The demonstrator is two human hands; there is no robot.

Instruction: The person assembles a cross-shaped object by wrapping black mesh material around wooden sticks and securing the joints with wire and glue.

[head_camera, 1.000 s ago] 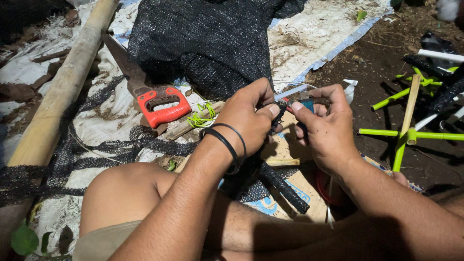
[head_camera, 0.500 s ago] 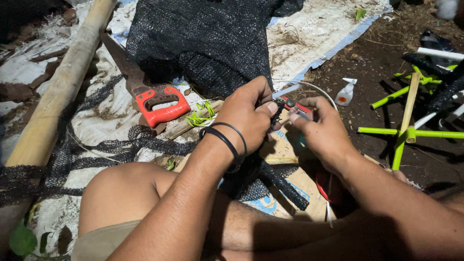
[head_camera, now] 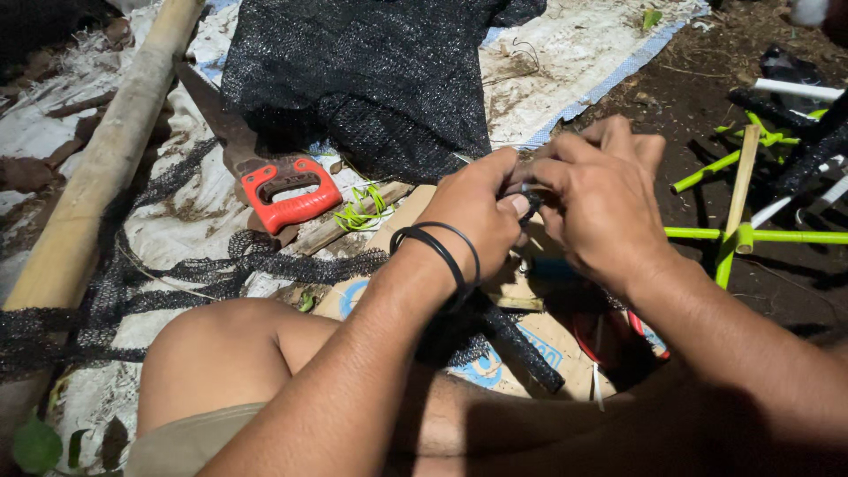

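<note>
Centre frame: left hand (head_camera: pixel 477 216) and right hand (head_camera: pixel 601 208) meet, both pinching a small dark piece (head_camera: pixel 530 205). A red-handled saw (head_camera: pixel 287 194) lies left of centre.

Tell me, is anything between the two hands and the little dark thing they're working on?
Nothing visible. The left hand and right hand both pinch the small dark piece directly. The saw lies off to the left.

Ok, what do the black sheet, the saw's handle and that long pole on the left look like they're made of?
The black sheet looks like woven plastic shade netting: open mesh, matte, frayed at the edges. The saw's handle seems moulded plastic, glossy red-orange with a black inner rim. The pole looks like dry bamboo, pale tan and smooth, though no joints show clearly enough to be sure.
</note>
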